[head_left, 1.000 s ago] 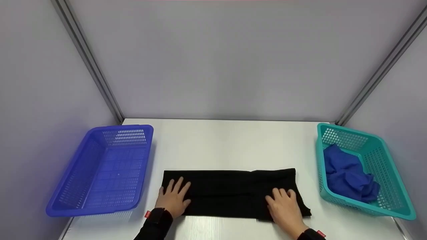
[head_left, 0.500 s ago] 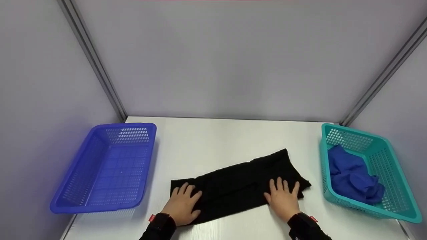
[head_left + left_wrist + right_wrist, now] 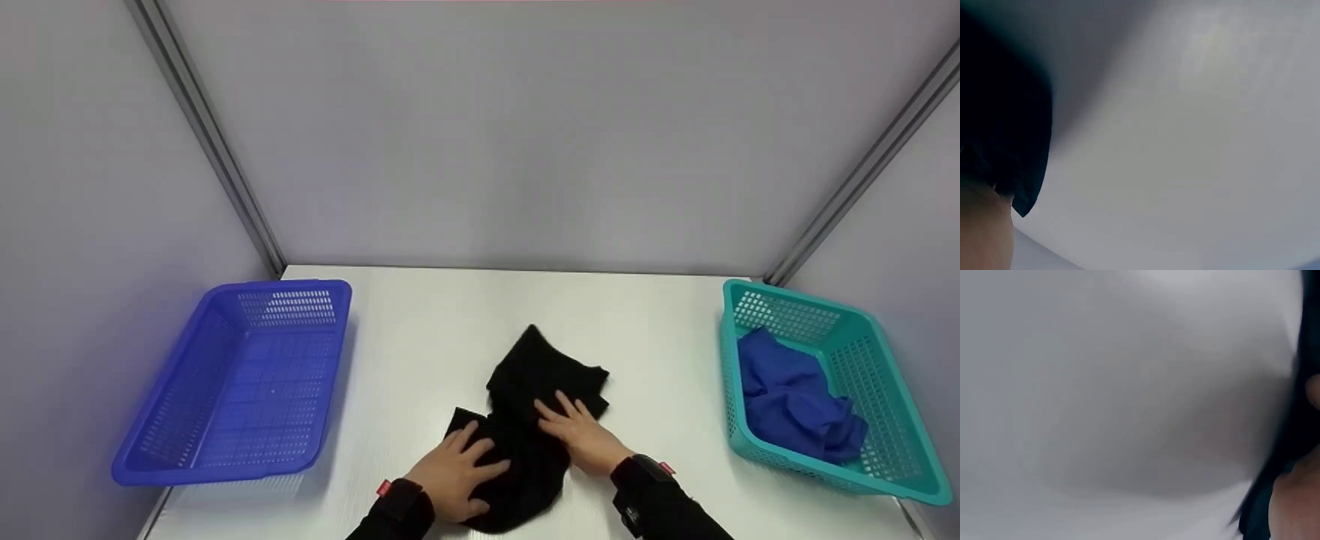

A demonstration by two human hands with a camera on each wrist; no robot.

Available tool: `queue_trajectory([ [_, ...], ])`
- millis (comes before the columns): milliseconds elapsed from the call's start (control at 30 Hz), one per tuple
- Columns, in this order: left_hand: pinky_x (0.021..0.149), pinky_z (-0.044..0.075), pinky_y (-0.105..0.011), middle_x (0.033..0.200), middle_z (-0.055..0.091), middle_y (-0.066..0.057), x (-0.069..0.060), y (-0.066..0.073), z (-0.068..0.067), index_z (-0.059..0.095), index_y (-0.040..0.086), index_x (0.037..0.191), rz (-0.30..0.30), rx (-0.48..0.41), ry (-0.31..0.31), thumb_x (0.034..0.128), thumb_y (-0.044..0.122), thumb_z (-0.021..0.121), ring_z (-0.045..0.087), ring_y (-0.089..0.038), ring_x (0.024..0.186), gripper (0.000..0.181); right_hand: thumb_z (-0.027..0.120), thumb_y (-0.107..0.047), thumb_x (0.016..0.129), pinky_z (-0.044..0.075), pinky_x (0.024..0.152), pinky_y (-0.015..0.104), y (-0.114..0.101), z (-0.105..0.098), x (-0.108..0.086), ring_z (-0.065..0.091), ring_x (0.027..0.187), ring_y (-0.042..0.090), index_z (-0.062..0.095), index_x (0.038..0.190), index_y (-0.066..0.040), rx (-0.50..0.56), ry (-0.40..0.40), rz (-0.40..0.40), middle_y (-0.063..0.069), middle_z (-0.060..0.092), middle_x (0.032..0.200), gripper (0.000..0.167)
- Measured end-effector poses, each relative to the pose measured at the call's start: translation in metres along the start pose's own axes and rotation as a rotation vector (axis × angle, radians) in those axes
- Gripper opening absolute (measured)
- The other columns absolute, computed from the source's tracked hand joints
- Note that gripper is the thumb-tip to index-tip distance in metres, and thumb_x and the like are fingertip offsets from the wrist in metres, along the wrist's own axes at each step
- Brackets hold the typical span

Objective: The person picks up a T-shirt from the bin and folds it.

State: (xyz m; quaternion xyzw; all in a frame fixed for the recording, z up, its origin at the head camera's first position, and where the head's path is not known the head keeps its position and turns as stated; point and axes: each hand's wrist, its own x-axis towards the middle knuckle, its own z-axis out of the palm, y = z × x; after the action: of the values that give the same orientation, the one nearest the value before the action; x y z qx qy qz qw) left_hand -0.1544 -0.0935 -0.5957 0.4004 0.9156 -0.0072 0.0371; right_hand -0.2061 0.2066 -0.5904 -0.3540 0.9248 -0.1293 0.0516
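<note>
A black cloth garment (image 3: 525, 382) lies bunched and creased on the white table, narrowed in its middle. My left hand (image 3: 454, 476) rests on its near left part with the fingers spread. On the right, my right hand (image 3: 581, 439) touches the cloth with its fingers extended. In the left wrist view the black cloth (image 3: 1005, 124) fills the left side, above part of the hand (image 3: 985, 230). Along the right edge of the right wrist view are the cloth (image 3: 1258, 512) and part of the right hand (image 3: 1297, 500), both blurred.
A blue plastic basket (image 3: 232, 477) with nothing visible in it stands at the left. The teal basket (image 3: 900, 390) at the right holds a crumpled blue cloth (image 3: 799, 397). Grey walls close off the back and sides of the white table (image 3: 420, 337).
The black garment has gone from a long flat strip, then slanted, to a bunched shape. Both hands have moved closer together, the right hand leftward and the left hand a little rightward.
</note>
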Motion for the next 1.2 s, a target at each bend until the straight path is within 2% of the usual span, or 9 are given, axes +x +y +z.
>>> queue_trajectory([
  [167,0.120,0.043,-0.041,0.166,0.042,0.005,0.011,0.013,-0.003,0.033,0.038,0.165,0.111,0.007,-0.009,0.0961,0.058,0.068,0.043,-0.032,0.152,0.080,0.069,-0.002,0.095,0.029,0.117,0.076,-0.016,-0.004,0.016,0.032,0.153,0.052,0.071,0.138,-0.018,-0.235,0.025,0.130,0.014,0.043,0.165,0.045],
  [267,0.120,0.042,-0.039,0.173,0.029,0.007,0.019,0.017,0.000,0.033,0.041,0.164,0.180,0.002,0.007,0.0973,0.055,0.069,0.045,-0.027,0.151,0.077,0.066,-0.012,0.101,0.025,0.116,0.080,-0.025,-0.008,0.022,0.030,0.153,0.055,0.065,0.145,-0.020,-0.200,0.069,0.312,0.017,0.039,0.167,0.045],
  [367,0.122,0.040,-0.041,0.176,0.023,0.007,0.028,0.018,0.007,0.040,0.049,0.159,0.158,0.022,0.023,0.1008,0.061,0.060,0.044,-0.026,0.152,0.063,0.064,-0.013,0.104,0.028,0.113,0.080,-0.030,-0.010,0.026,0.034,0.150,0.057,0.062,0.147,-0.013,-0.115,0.204,0.370,0.022,0.042,0.164,0.043],
  [500,0.123,0.038,-0.047,0.173,0.031,0.009,0.040,0.013,0.017,0.046,0.050,0.155,-0.077,0.040,0.056,0.1019,0.069,0.048,0.043,-0.029,0.153,0.057,0.066,-0.007,0.101,0.035,0.114,0.073,-0.041,-0.008,0.021,0.042,0.147,0.052,0.066,0.137,-0.004,-0.050,0.360,0.234,0.024,0.050,0.157,0.036],
  [733,0.119,0.035,-0.066,0.170,0.038,-0.003,0.057,0.003,0.026,0.053,0.041,0.154,-0.587,-0.084,0.180,0.1014,0.063,0.054,0.038,-0.049,0.151,0.057,0.069,-0.006,0.098,0.049,0.107,0.062,-0.058,0.009,-0.003,0.057,0.138,0.043,0.072,0.123,-0.010,-0.087,0.357,-0.059,0.016,0.064,0.145,0.026],
  [867,0.114,0.035,-0.073,0.170,0.037,-0.008,0.059,0.007,0.025,0.055,0.036,0.154,-0.720,-0.136,0.230,0.0999,0.061,0.059,0.036,-0.058,0.148,0.059,0.069,-0.006,0.098,0.052,0.105,0.061,-0.057,0.016,-0.012,0.061,0.134,0.041,0.074,0.121,-0.011,-0.082,0.312,-0.069,0.013,0.068,0.140,0.024],
  [1033,0.097,0.050,-0.069,0.168,0.036,-0.015,0.055,0.017,0.012,0.051,0.024,0.156,-0.682,-0.190,0.309,0.0993,0.057,0.064,0.057,-0.056,0.127,0.067,0.067,-0.006,0.099,0.049,0.107,0.064,-0.050,0.018,-0.018,0.059,0.135,0.043,0.070,0.126,-0.008,-0.031,0.254,-0.012,0.016,0.067,0.142,0.027],
  [1133,0.079,0.058,-0.053,0.155,0.044,-0.018,0.045,0.015,-0.002,0.052,0.011,0.148,-0.570,-0.383,0.372,0.1022,0.038,0.066,0.069,-0.039,0.098,0.055,0.066,-0.016,0.103,0.047,0.109,0.065,-0.046,0.019,-0.020,0.056,0.138,0.045,0.067,0.133,-0.007,0.013,0.210,0.007,0.018,0.064,0.145,0.032],
  [1200,0.076,0.059,-0.045,0.139,0.054,-0.013,0.034,0.010,-0.008,0.058,0.009,0.135,-0.465,-0.504,0.329,0.1010,0.025,0.066,0.068,-0.028,0.092,0.038,0.065,-0.029,0.105,0.045,0.110,0.066,-0.045,0.020,-0.020,0.052,0.141,0.045,0.064,0.139,-0.007,0.036,0.157,0.017,0.018,0.061,0.149,0.040],
])
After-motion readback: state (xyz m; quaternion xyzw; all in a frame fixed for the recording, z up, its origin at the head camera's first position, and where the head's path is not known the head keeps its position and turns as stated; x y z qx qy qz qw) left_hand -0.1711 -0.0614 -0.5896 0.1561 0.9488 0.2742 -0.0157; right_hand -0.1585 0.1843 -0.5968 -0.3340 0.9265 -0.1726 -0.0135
